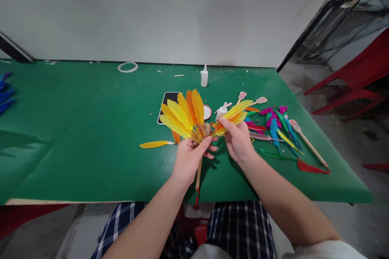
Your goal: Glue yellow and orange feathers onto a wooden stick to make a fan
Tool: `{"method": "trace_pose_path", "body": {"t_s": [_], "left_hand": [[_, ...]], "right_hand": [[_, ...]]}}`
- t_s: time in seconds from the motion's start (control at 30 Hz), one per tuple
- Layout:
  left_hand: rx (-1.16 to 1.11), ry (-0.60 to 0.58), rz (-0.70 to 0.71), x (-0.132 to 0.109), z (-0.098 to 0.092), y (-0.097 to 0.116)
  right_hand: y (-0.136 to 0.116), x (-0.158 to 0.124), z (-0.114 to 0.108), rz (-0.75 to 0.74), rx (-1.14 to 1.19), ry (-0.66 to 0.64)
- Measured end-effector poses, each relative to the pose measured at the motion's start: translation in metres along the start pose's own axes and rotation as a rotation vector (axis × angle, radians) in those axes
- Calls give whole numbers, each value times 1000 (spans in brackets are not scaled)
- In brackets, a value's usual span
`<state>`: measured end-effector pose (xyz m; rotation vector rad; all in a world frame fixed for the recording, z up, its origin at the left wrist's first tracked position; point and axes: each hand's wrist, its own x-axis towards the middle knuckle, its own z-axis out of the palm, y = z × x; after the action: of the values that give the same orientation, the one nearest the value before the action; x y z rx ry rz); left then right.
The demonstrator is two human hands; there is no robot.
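My left hand (193, 151) is closed around the base of a feather fan (182, 115) with yellow and orange feathers spread out on its left side. Its wooden handle (198, 176) points down toward me and ends in a red tassel (197, 200). On the fan's right side, my right hand (238, 139) pinches a bunch of yellow and orange feathers (237, 112) near their quills. The quills of both groups come together at the fan's base, partly hidden by my fingers. A loose yellow feather (154, 144) lies on the table left of my left hand.
On the green table (91, 149) are a phone (165, 101), a glue bottle (204, 77), a second white bottle (221, 111) and a round lid (207, 112). Many-coloured feathers (275, 123) and a tasselled wooden stick (310, 143) lie at right. A white ring (127, 67) is near the wall.
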<state>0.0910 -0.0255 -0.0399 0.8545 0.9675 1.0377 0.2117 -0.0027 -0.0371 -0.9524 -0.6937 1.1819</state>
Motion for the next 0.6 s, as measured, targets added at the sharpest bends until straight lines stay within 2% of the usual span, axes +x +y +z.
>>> {"method": "trace_pose_path", "body": {"t_s": [0.1, 0.2, 0.27, 0.43, 0.6], "left_hand": [[86, 8, -64, -5, -5, -1], [261, 18, -144, -11, -17, -3], [428, 20, -188, -14, -27, -5], [855, -77, -129, -15, -48, -8], [1043, -78, -76, -16, -59, 1]], "right_hand": [[-12, 10, -10, -145, -17, 86], [-25, 21, -23, -355, -83, 189], [-30, 26, -31, -403, -109, 221], [-29, 29, -33, -340, -119, 186], [-22, 25, -26, -270, -89, 96]]}}
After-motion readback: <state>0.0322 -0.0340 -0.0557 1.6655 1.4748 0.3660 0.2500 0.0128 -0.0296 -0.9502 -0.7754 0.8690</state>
